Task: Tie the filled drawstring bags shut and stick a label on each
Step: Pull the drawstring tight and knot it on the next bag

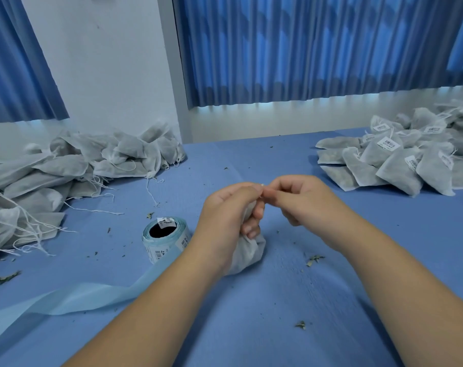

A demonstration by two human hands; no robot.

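Observation:
A white filled drawstring bag (247,254) stands on the blue table (251,313) at the centre. My left hand (225,215) grips its gathered neck, fingers curled round it. My right hand (302,198) meets the left at the fingertips and pinches something small and pale there; the drawstring itself is too thin to make out. A roll of barcode labels (165,238) on pale blue backing stands just left of the bag.
A heap of unlabelled bags (74,165) with loose strings lies at the left. A heap of labelled bags (400,157) lies at the far right. An empty backing strip (74,298) trails toward the near left. Dried leaf crumbs dot the table.

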